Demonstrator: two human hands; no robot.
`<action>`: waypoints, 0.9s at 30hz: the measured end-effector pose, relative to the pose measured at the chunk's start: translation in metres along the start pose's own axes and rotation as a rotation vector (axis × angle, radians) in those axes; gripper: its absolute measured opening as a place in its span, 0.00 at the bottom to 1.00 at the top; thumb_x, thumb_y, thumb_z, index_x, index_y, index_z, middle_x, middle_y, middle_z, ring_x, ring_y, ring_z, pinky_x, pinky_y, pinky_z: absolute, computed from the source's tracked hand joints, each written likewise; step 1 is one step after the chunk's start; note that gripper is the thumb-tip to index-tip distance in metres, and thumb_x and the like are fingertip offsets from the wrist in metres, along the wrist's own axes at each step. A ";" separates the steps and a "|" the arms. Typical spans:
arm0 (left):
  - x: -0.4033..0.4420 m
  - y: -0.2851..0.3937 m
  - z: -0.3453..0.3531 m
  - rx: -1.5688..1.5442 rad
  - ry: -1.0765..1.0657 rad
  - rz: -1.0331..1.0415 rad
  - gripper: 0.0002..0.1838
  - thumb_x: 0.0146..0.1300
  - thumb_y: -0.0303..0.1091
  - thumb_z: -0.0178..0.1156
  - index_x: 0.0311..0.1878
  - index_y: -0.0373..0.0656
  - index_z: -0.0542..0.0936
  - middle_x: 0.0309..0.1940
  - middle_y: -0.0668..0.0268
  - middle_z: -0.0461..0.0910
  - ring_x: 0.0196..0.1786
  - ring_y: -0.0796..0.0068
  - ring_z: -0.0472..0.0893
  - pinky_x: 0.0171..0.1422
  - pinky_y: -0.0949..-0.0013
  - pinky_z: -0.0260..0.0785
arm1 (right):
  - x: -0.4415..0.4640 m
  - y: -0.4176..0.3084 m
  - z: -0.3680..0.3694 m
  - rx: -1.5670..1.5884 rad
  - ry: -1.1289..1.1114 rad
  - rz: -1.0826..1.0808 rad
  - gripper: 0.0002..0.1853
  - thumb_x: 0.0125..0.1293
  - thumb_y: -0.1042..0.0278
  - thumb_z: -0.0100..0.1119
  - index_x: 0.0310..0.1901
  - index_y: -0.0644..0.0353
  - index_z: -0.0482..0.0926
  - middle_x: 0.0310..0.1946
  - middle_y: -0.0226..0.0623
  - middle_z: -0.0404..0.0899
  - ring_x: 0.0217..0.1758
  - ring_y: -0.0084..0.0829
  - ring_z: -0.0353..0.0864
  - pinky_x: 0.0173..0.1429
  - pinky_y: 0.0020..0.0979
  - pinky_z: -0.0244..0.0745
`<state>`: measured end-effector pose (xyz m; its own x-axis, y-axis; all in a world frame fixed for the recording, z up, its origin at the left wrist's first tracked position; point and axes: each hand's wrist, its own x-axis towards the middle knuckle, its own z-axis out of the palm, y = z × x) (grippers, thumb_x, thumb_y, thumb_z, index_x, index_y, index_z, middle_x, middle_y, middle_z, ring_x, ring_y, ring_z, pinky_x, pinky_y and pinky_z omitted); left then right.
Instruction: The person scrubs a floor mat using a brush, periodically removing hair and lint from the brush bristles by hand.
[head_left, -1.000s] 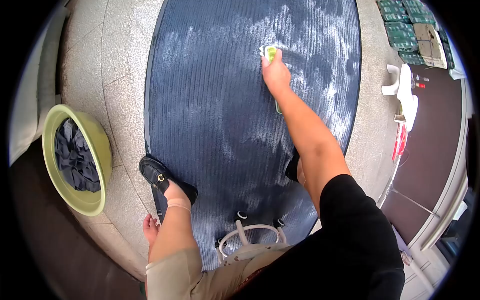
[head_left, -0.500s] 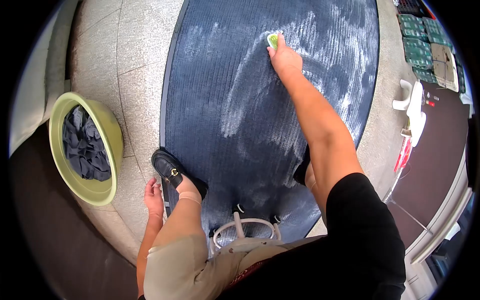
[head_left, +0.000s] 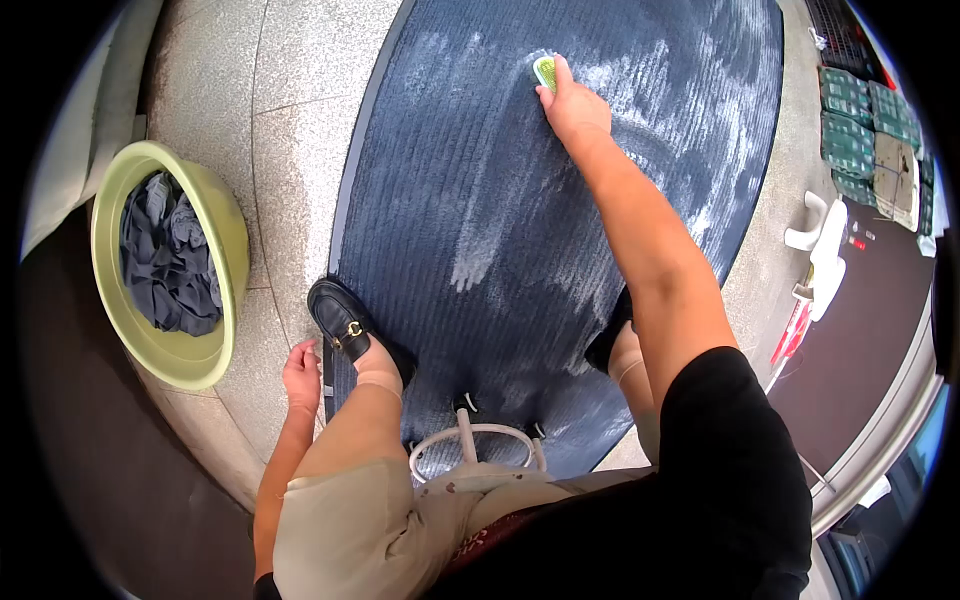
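Far out on the dark blue ribbed mat [head_left: 430, 180], my right hand [head_left: 578, 108] grips a green scrub brush [head_left: 546, 72] and presses it against the surface. Whitish foam streaks [head_left: 650, 90] lie around the brush and over much of the mat's right side. My left hand [head_left: 301, 373] hangs beside my left leg, its fingers loosely bent and holding nothing. Nearest to it are my left black shoe [head_left: 340, 318] and the mat's left edge. The right shoe [head_left: 604, 338] is partly behind my right arm.
A yellow-green basin [head_left: 236, 235] with dark wet-looking cloth [head_left: 170, 265] stands on the tiled floor at left. Below me is a wheeled stool [head_left: 467, 435]. At right are green shrink-wrapped packs [head_left: 848, 143] and a white long-handled tool [head_left: 828, 262].
My view has tilted and shifted a little. My right hand has moved slightly farther forward on the mat with the brush. My left hand has stayed low beside the leg.
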<state>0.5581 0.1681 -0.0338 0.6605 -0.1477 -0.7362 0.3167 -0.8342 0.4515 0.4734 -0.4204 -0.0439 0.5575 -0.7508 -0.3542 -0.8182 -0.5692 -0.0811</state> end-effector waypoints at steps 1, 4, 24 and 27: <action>0.000 -0.002 0.000 -0.007 0.004 -0.003 0.10 0.71 0.33 0.52 0.48 0.43 0.81 0.25 0.71 0.75 0.22 0.85 0.69 0.27 0.77 0.64 | -0.006 -0.008 0.005 -0.003 0.001 -0.008 0.31 0.70 0.47 0.49 0.71 0.45 0.55 0.40 0.49 0.82 0.43 0.47 0.83 0.47 0.45 0.77; -0.002 -0.008 0.004 -0.010 0.047 0.008 0.10 0.71 0.33 0.52 0.48 0.44 0.81 0.25 0.72 0.76 0.22 0.85 0.69 0.27 0.76 0.64 | -0.069 -0.040 0.034 0.145 -0.067 0.027 0.33 0.68 0.46 0.52 0.72 0.43 0.54 0.40 0.49 0.81 0.42 0.48 0.83 0.46 0.45 0.78; -0.037 -0.097 -0.005 -0.046 0.069 -0.205 0.09 0.71 0.32 0.53 0.48 0.43 0.80 0.28 0.71 0.78 0.25 0.83 0.71 0.30 0.77 0.68 | -0.205 -0.062 0.064 -0.014 -0.466 -0.560 0.34 0.69 0.46 0.50 0.74 0.33 0.50 0.36 0.50 0.79 0.33 0.50 0.83 0.39 0.45 0.80; -0.031 -0.086 -0.004 -0.129 0.001 -0.155 0.09 0.71 0.32 0.53 0.49 0.43 0.80 0.28 0.70 0.78 0.25 0.83 0.72 0.30 0.77 0.68 | -0.131 -0.060 0.051 -0.232 -0.360 -0.674 0.32 0.69 0.46 0.51 0.72 0.24 0.52 0.36 0.47 0.78 0.32 0.47 0.83 0.38 0.42 0.80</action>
<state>0.5130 0.2463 -0.0476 0.5977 -0.0217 -0.8014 0.4993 -0.7720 0.3933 0.4423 -0.2701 -0.0402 0.8097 -0.0880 -0.5802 -0.2487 -0.9470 -0.2035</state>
